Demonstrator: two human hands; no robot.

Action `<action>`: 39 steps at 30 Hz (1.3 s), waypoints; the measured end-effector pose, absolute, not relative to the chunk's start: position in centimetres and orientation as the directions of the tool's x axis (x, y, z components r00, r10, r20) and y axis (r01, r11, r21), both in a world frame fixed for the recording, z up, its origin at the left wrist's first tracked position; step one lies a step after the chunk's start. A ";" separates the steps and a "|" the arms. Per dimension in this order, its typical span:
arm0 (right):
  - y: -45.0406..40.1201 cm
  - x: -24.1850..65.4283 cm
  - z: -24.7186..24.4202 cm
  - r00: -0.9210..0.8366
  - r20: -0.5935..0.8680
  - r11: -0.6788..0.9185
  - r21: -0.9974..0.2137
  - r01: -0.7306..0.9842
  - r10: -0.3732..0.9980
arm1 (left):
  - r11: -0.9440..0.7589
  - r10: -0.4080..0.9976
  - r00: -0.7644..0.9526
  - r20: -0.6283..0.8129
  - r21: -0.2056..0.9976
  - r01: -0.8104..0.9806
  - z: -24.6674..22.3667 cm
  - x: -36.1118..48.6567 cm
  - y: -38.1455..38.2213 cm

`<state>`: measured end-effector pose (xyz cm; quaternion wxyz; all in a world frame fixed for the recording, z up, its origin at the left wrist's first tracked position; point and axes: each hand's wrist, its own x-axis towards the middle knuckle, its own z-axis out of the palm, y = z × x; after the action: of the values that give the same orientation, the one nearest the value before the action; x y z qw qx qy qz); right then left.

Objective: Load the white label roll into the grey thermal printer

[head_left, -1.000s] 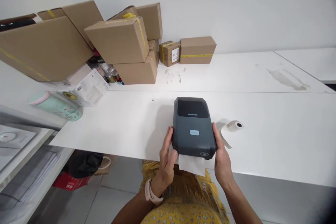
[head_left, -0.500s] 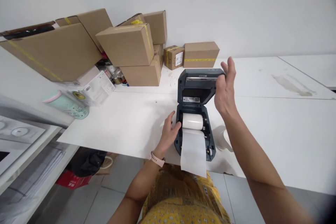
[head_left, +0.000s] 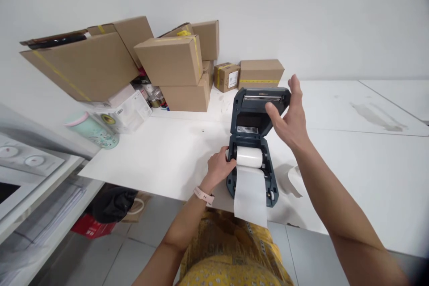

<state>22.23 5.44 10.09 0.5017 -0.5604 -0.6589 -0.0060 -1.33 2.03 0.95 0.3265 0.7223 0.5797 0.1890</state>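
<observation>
1. Grey plastic printer (head_left: pixel 251 140), just below frame centre, lid (head_left: pixel 254 119) raised.
2. White roll (head_left: pixel 250 157) inside; paper strip (head_left: pixel 250 196) trails toward bottom centre.
3. Left hand (head_left: pixel 219 168) touches base's left wall; grip can't tell.
4. Right hand (head_left: pixel 292 120) at lid's right edge, thumb and fingers spread apart.
5. Cartons (head_left: pixel 167 65), upper left.

A matt plastic printer (head_left: pixel 250 140) with a smooth paper roll (head_left: pixel 250 157) sits by the front edge of a smooth table (head_left: pixel 174 152). Matt cardboard boxes (head_left: pixel 261 71) stand toward the back edge.
</observation>
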 end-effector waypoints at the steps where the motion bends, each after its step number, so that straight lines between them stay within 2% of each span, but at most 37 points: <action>1: 4.8 22.0 10.1 0.116 0.681 0.381 -0.533 0.755 0.723 | -0.118 0.959 0.260 -0.111 0.679 0.725 1.0 -1.3 2.0; 10: 4.6 21.5 11.1 0.010 0.698 0.392 -0.414 0.822 0.716 | -0.128 0.951 0.276 -0.137 0.641 0.757 0.9 -1.2 1.9; 15: 8.0 22.8 11.3 0.041 0.627 0.325 -0.457 0.828 0.778 | -0.141 0.946 0.290 -0.143 0.624 0.769 1.1 -1.2 1.8; 19: 9.2 23.7 11.4 0.002 0.622 0.370 -0.469 0.802 0.783 | -0.156 0.944 0.298 -0.142 0.605 0.781 1.3 -1.2 1.8; 22: 7.8 23.3 11.4 -0.004 0.694 0.393 -0.402 0.827 0.720 | -0.182 0.939 0.318 -0.135 0.590 0.786 1.3 -1.2 1.8; 26: 4.5 21.6 10.4 -0.022 0.851 0.444 -0.252 0.860 0.525 | -0.214 0.933 0.337 -0.125 0.561 0.800 1.1 -1.2 1.9; 28: 3.2 20.8 9.3 -0.166 0.754 0.479 -0.216 0.851 0.635 | -0.229 0.931 0.344 -0.121 0.540 0.810 1.1 -1.1 2.0; 30: 2.7 20.4 7.8 -0.365 0.445 0.486 -0.195 0.852 0.818 | -0.241 0.930 0.347 -0.118 0.518 0.821 1.2 -1.0 2.0; 32: 2.8 20.0 6.2 -0.462 0.135 0.480 -0.163 0.862 0.876 | -0.246 0.930 0.347 -0.119 0.499 0.831 1.3 -0.9 2.0; 33: 3.1 19.8 5.4 -0.477 0.053 0.479 -0.143 0.866 0.877 | -0.245 0.931 0.344 -0.120 0.493 0.835 1.4 -0.9 2.0; 36: 3.9 18.7 3.7 -0.476 -0.011 0.473 -0.091 0.876 0.879 | -0.237 0.934 0.334 -0.125 0.482 0.843 1.5 -0.9 1.9; 39: 3.9 17.5 3.1 -0.459 -0.017 0.458 -0.051 0.887 0.888 | -0.222 0.939 0.318 -0.130 0.477 0.850 1.6 -0.9 1.8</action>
<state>17.48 3.85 3.07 0.0061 -0.5199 -0.8538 0.0260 -0.87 1.76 1.57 0.2382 0.7760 0.5765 0.0930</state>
